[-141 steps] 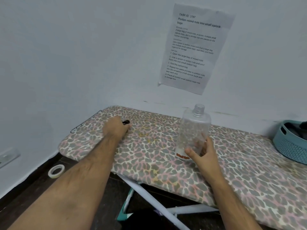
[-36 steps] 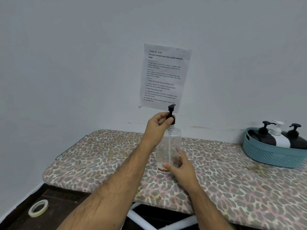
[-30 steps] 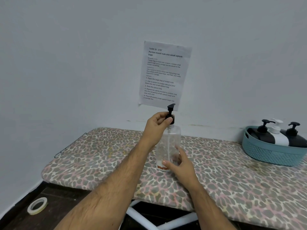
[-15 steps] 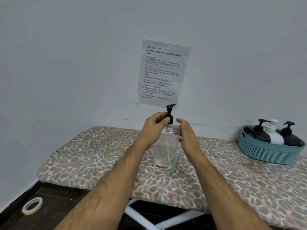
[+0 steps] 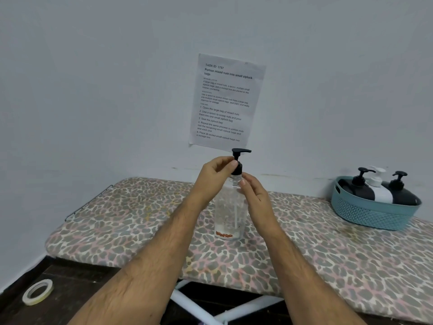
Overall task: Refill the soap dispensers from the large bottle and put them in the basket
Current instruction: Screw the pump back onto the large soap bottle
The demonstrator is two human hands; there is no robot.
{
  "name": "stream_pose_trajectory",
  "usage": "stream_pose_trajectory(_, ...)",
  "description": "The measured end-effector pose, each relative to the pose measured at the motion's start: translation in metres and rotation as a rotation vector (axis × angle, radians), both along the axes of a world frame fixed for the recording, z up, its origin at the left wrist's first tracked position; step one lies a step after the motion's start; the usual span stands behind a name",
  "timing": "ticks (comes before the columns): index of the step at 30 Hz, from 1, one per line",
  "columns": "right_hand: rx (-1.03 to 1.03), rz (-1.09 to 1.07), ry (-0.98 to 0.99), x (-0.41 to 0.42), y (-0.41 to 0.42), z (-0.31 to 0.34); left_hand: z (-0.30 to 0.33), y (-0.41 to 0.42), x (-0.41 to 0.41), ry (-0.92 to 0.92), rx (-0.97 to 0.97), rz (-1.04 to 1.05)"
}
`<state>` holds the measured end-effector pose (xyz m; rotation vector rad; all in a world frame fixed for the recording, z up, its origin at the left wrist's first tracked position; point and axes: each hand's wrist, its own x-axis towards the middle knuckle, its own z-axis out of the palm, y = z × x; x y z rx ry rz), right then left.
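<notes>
On leopard-print board (image 5: 131, 221): clear cylindrical bottle (image 5: 230, 214).

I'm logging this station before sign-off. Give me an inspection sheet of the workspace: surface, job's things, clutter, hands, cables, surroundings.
Surface: leopard-print padded ironing board on white legs.
Job's things: clear plastic pump bottle upright mid-board, nearly empty; teal plastic basket at right holds two black dispensers and a white dispenser.
Clutter: roll of pale tape on the dark floor.
Hands: left hand pinches the black pump collar; right hand touches the bottle's shoulder, fingers fairly straight.
Cables: nothing seen.
Surroundings: pale wall with a printed instruction sheet.
</notes>
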<state>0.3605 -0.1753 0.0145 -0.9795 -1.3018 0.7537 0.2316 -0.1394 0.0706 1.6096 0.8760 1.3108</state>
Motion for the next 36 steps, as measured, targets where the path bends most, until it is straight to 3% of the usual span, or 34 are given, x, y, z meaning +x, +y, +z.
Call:
stream_pose_trajectory(8,-0.01,-0.031,0.046,-0.005,0.0,-0.002,0.004,0.0,0.017,0.022,0.079,0.17)
stream_pose_trajectory(20,-0.067,-0.08,0.114,-0.011,-0.003,0.003,-0.002,0.006,0.003,0.046,0.04,-0.015)
stream_pose_trajectory(30,-0.077,-0.045,0.076,-0.007,-0.004,0.004,-0.002,0.009,0.011,0.071,0.05,0.148)
stream_pose_trajectory(36,-0.104,-0.054,0.07,-0.004,-0.006,0.008,-0.004,0.008,0.006,0.071,0.037,0.105)
